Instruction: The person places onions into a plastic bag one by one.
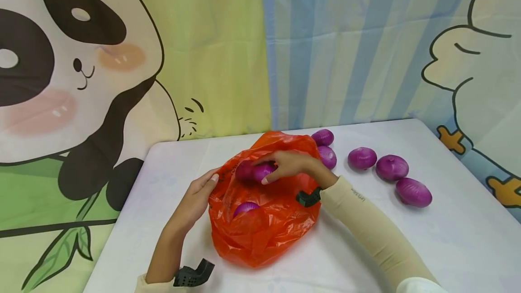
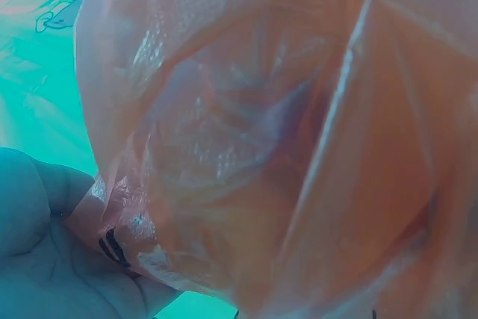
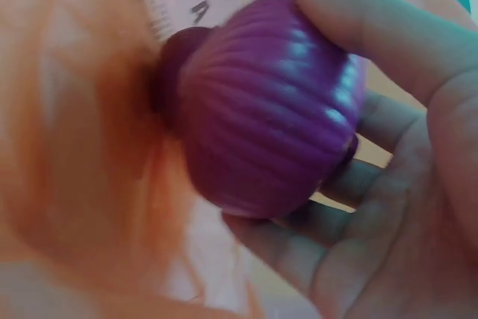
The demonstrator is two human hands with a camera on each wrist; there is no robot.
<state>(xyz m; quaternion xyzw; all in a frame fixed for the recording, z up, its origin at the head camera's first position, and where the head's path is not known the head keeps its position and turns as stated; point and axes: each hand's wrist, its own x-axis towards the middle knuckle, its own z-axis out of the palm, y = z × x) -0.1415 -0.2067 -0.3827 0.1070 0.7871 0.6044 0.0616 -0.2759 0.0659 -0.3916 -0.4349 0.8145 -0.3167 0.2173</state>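
Observation:
A red plastic bag [image 1: 281, 238] lies on the table with its mouth spread open. My left hand [image 1: 197, 196] pinches the left side of its rim between thumb and fingers. Inside the opening, my right hand [image 1: 286, 165] grips a purple onion [image 1: 262, 172]; the right wrist view shows thumb and fingers curled round this ribbed onion [image 3: 272, 110]. Just left of it in the bag is another purple onion [image 1: 244, 171], partly behind it in the right wrist view. A further onion [image 1: 246, 207] shows lower in the bag, half covered by the plastic.
Right of the bag, two onions [image 1: 323, 137] sit close to its edge. Farther right lie three more: one onion [image 1: 362, 158] at the left, a middle onion [image 1: 392, 167], and a nearer onion [image 1: 414, 192]. A printed cloth [image 1: 228, 58] hangs behind the white table [image 1: 460, 238].

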